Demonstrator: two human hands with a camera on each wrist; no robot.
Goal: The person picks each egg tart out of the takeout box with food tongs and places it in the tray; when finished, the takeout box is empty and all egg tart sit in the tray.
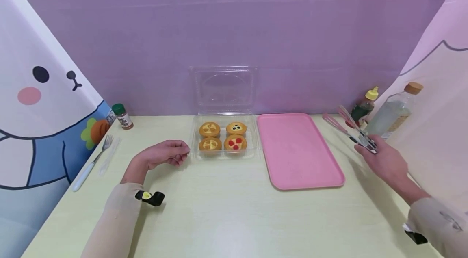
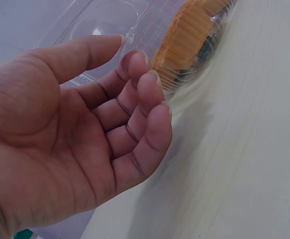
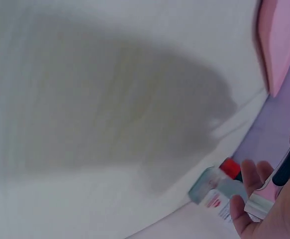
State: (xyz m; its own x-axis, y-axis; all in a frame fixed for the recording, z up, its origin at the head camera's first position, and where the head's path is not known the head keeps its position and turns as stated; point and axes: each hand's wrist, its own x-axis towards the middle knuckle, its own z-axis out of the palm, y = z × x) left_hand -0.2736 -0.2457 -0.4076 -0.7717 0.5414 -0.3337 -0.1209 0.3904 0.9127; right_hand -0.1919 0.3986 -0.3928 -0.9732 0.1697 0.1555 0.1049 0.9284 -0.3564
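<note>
A clear plastic box (image 1: 252, 150) with its lid raised holds several small tarts (image 1: 210, 144). My left hand (image 1: 161, 155) is at the box's left edge; in the left wrist view the left hand (image 2: 85, 124) has loosely bent fingers and nothing in the palm. My right hand (image 1: 389, 160) grips tongs (image 1: 365, 141) with pink tips, which are apart and held up at the table's right side. The right wrist view shows the right hand (image 3: 274, 199) round the handle of the tongs (image 3: 284, 172).
A pink tray (image 1: 300, 152) lies right of the box. At the back right stand a clear bottle (image 1: 393, 113) with a brown cap and a dark bottle (image 1: 362, 107) with a yellow cap. On the left are a green-capped jar (image 1: 122, 116), a fork (image 1: 92, 163) and a clear utensil (image 1: 109, 156).
</note>
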